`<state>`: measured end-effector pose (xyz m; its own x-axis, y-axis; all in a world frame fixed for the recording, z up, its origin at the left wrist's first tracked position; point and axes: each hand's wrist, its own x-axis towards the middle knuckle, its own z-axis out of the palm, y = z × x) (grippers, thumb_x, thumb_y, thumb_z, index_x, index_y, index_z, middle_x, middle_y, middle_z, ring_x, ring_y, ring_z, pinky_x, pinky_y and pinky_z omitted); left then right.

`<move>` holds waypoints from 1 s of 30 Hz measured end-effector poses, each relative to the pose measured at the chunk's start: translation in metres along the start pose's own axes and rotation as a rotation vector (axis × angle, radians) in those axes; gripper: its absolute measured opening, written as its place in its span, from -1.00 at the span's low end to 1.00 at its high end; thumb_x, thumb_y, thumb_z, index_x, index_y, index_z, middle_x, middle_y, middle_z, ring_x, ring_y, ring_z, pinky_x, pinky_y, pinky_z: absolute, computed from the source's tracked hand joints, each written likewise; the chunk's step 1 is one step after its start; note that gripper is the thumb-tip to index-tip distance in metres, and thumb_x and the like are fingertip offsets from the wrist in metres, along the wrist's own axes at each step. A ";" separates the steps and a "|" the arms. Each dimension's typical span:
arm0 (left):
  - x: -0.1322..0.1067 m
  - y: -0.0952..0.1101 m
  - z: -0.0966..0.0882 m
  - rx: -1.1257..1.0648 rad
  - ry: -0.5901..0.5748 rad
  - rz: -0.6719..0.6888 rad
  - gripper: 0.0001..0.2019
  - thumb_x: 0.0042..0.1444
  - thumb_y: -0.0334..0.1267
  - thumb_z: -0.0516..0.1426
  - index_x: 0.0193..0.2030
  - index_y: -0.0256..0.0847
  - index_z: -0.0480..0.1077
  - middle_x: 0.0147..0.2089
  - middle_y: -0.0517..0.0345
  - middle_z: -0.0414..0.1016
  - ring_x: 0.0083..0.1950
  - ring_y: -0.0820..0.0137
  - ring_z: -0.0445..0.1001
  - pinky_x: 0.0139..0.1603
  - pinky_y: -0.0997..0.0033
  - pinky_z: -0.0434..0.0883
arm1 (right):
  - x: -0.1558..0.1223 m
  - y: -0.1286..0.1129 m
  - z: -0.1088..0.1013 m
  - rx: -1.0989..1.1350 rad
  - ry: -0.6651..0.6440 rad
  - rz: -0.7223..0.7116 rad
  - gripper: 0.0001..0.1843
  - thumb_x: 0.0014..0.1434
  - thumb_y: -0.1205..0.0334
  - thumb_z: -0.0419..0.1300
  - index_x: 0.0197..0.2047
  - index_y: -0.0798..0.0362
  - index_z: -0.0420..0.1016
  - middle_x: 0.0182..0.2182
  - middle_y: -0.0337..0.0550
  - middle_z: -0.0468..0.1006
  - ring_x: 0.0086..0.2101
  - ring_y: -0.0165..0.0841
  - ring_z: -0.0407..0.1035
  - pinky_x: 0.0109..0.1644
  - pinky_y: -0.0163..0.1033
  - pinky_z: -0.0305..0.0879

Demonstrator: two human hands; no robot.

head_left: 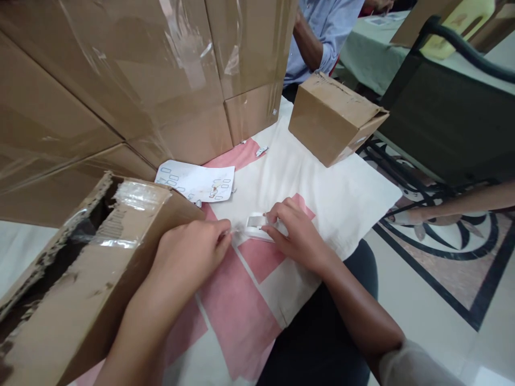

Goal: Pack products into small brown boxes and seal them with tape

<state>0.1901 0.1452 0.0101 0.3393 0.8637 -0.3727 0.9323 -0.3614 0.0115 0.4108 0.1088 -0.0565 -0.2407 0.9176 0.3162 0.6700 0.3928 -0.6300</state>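
My right hand [296, 231] is closed around a small white plastic part [255, 227] and holds it over the pink-and-white cloth [322, 187]. Just to its left, my left hand [193, 256] pinches the part's left end with its fingertips; what is in that pinch is too small to make out. Both hands nearly touch at the part. A white sticker sheet [196, 182] with small outlined labels lies on the cloth beyond my hands.
An open, torn cardboard box [80, 268] sits at my left. Taped cartons [132, 80] are stacked behind it. A small closed carton [332, 118] rests at the cloth's far right. A person in a blue shirt [322, 32] sits beyond. Another person's bare foot [418, 217] is on the patterned floor.
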 end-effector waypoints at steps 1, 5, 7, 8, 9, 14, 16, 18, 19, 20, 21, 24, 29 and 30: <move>-0.001 0.000 0.000 0.009 -0.010 -0.017 -0.69 0.34 -0.05 -0.03 -0.34 -0.05 0.42 -0.39 0.16 0.53 -0.38 0.27 0.45 -0.42 0.33 -0.03 | -0.002 0.000 -0.003 -0.006 -0.003 0.020 -0.81 0.33 0.32 0.21 -0.25 -0.01 0.23 -0.28 -0.15 0.49 -0.20 -0.25 0.29 -0.15 -0.16 0.21; -0.007 0.000 0.000 0.006 -0.063 -0.050 -0.69 0.33 -0.04 -0.01 -0.34 -0.03 0.46 -0.38 0.15 0.54 -0.38 0.27 0.44 -0.40 0.33 -0.02 | -0.010 -0.003 -0.013 -0.049 -0.035 0.105 -0.81 0.30 0.37 0.21 -0.29 -0.01 0.26 -0.31 -0.16 0.50 -0.23 -0.25 0.31 -0.18 -0.18 0.20; -0.010 0.002 -0.001 -0.022 -0.089 -0.002 -0.68 0.33 -0.05 0.01 -0.39 -0.05 0.44 -0.41 0.17 0.52 -0.43 0.31 0.41 -0.40 0.33 -0.02 | -0.010 -0.005 -0.014 -0.075 -0.033 0.108 -0.83 0.27 0.37 0.24 -0.26 -0.01 0.29 -0.29 -0.15 0.52 -0.22 -0.23 0.33 -0.16 -0.16 0.22; -0.012 0.003 -0.001 -0.035 -0.092 0.027 -0.67 0.32 -0.06 0.01 -0.41 -0.06 0.44 -0.43 0.18 0.50 -0.45 0.33 0.38 -0.40 0.33 -0.03 | -0.009 -0.006 -0.014 -0.085 -0.015 0.090 -0.81 0.25 0.36 0.27 -0.24 -0.01 0.30 -0.24 -0.13 0.54 -0.19 -0.22 0.34 -0.13 -0.13 0.23; -0.013 0.005 -0.001 -0.045 -0.090 0.052 -0.68 0.32 -0.08 0.02 -0.42 -0.07 0.44 -0.45 0.19 0.48 -0.47 0.35 0.36 -0.41 0.33 -0.04 | -0.007 -0.007 -0.012 -0.093 0.013 0.060 -0.79 0.23 0.34 0.30 -0.22 -0.02 0.29 -0.18 -0.11 0.56 -0.16 -0.20 0.34 -0.10 -0.11 0.24; -0.017 0.009 -0.003 -0.043 -0.075 0.082 -0.68 0.32 -0.09 0.01 -0.40 -0.05 0.47 -0.48 0.19 0.47 -0.50 0.36 0.32 -0.42 0.32 -0.04 | 0.006 -0.010 0.002 -0.098 0.026 -0.058 -0.82 0.30 0.35 0.24 -0.23 -0.02 0.28 -0.23 -0.12 0.55 -0.12 -0.19 0.34 -0.06 -0.08 0.24; -0.017 0.006 -0.005 -0.015 -0.069 0.026 -0.69 0.32 -0.06 0.00 -0.32 -0.01 0.51 -0.43 0.17 0.52 -0.46 0.32 0.38 -0.41 0.32 -0.02 | 0.008 -0.008 0.005 -0.066 0.008 -0.024 -0.80 0.29 0.36 0.23 -0.26 -0.02 0.25 -0.28 -0.14 0.50 -0.15 -0.20 0.33 -0.09 -0.10 0.23; -0.017 0.001 -0.007 0.001 -0.055 -0.038 -0.68 0.34 -0.03 -0.01 -0.23 0.04 0.55 -0.37 0.15 0.56 -0.41 0.28 0.43 -0.40 0.31 0.01 | 0.005 -0.005 0.005 -0.011 0.024 0.041 -0.75 0.26 0.36 0.26 -0.28 -0.02 0.21 -0.28 -0.15 0.46 -0.18 -0.23 0.32 -0.11 -0.12 0.23; -0.017 -0.002 -0.008 -0.003 -0.051 -0.059 -0.68 0.34 -0.02 -0.02 -0.19 0.06 0.56 -0.35 0.15 0.58 -0.38 0.25 0.47 -0.40 0.31 0.03 | 0.003 -0.003 0.003 0.010 0.041 0.081 -0.73 0.24 0.37 0.27 -0.29 -0.02 0.19 -0.27 -0.15 0.45 -0.19 -0.24 0.31 -0.12 -0.14 0.23; -0.018 -0.005 -0.009 -0.013 -0.047 -0.069 -0.68 0.35 -0.02 -0.03 -0.17 0.08 0.56 -0.32 0.15 0.60 -0.35 0.23 0.50 -0.39 0.31 0.06 | -0.001 -0.001 0.001 0.024 0.054 0.122 -0.71 0.22 0.37 0.28 -0.29 -0.02 0.18 -0.27 -0.16 0.43 -0.21 -0.25 0.31 -0.13 -0.15 0.22; -0.019 -0.007 -0.011 -0.028 -0.044 -0.070 -0.67 0.35 -0.02 -0.03 -0.17 0.09 0.56 -0.30 0.15 0.61 -0.30 0.22 0.53 -0.37 0.32 0.09 | -0.005 0.001 0.000 0.030 0.062 0.159 -0.70 0.20 0.37 0.29 -0.30 -0.02 0.17 -0.27 -0.17 0.43 -0.22 -0.25 0.30 -0.13 -0.15 0.22; -0.023 -0.008 -0.014 -0.065 -0.046 -0.062 -0.67 0.35 -0.06 -0.04 -0.20 0.04 0.56 -0.27 0.11 0.63 -0.20 0.20 0.59 -0.32 0.34 0.18 | -0.015 0.004 -0.002 0.042 0.084 0.218 -0.66 0.15 0.39 0.31 -0.31 -0.03 0.15 -0.28 -0.18 0.43 -0.23 -0.25 0.31 -0.13 -0.15 0.21; -0.023 -0.002 -0.014 -0.081 -0.054 -0.017 -0.68 0.35 -0.17 -0.06 -0.20 -0.03 0.53 -0.21 0.09 0.65 -0.16 0.22 0.61 -0.26 0.34 0.23 | -0.013 -0.004 0.003 0.129 0.185 0.106 -0.59 0.11 0.36 0.37 -0.27 -0.03 0.14 -0.09 -0.12 0.52 -0.11 -0.22 0.36 -0.02 -0.10 0.20; -0.023 0.000 -0.014 -0.071 -0.055 0.001 -0.68 0.34 -0.19 -0.07 -0.23 -0.04 0.52 -0.23 0.10 0.64 -0.17 0.24 0.61 -0.27 0.35 0.22 | -0.009 -0.007 0.004 0.132 0.182 0.089 -0.61 0.13 0.34 0.37 -0.26 -0.02 0.16 -0.10 -0.13 0.52 -0.10 -0.22 0.36 0.00 -0.09 0.19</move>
<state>0.1838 0.1305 0.0317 0.3347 0.8420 -0.4232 0.9392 -0.3348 0.0767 0.4058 0.0981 -0.0577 -0.0464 0.9277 0.3704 0.5828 0.3263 -0.7443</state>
